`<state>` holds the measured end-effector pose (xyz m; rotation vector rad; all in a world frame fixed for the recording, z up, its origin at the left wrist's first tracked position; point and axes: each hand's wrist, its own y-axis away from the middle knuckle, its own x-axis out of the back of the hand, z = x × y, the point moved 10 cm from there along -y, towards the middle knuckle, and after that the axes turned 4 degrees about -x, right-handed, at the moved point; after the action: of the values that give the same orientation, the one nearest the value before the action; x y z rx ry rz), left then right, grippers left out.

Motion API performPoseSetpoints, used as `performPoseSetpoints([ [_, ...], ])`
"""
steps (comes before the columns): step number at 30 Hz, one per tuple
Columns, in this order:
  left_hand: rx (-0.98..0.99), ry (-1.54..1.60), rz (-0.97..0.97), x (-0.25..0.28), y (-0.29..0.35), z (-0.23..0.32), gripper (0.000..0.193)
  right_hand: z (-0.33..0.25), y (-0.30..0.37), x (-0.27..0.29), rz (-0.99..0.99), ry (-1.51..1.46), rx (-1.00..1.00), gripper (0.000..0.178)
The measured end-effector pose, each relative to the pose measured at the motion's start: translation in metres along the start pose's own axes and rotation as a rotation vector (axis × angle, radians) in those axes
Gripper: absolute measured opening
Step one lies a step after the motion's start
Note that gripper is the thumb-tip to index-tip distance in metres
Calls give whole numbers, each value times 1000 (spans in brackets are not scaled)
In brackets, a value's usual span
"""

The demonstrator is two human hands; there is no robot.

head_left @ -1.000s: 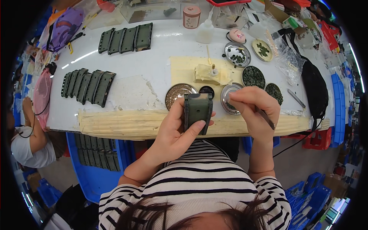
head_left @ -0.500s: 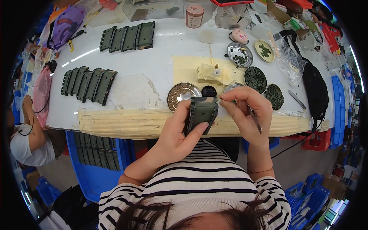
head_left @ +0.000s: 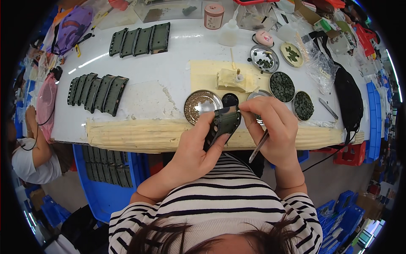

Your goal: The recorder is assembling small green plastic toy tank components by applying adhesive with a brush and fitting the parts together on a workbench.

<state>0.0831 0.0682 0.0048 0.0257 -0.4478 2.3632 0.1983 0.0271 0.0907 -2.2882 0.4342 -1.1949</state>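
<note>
Right hand (head_left: 274, 127) has turned inward, reaching the green piece (head_left: 228, 122).

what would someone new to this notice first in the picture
Probably the dark green curved piece in the left hand, with the right hand close to its upper right corner. Next come two rows of similar pieces on the left of the white table, and the purple bag at the picture's upper left.

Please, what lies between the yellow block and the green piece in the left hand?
In the head view, a small round black pot shows between the yellow block and the green piece.
</note>
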Motion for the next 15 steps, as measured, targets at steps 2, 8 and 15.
performPoseSetpoints([
  [2, -5, 0, 6, -1, 1, -2, 40, -1, 1, 0, 2, 7, 13, 27],
  [8, 31, 36, 7, -2, -1, -4, 40, 1, 5, -2, -10, -25, -11, 28],
  [15, 243, 230, -66, -13, 6, -15, 41, -1, 7, 0, 19, -3, -24, 25],
])
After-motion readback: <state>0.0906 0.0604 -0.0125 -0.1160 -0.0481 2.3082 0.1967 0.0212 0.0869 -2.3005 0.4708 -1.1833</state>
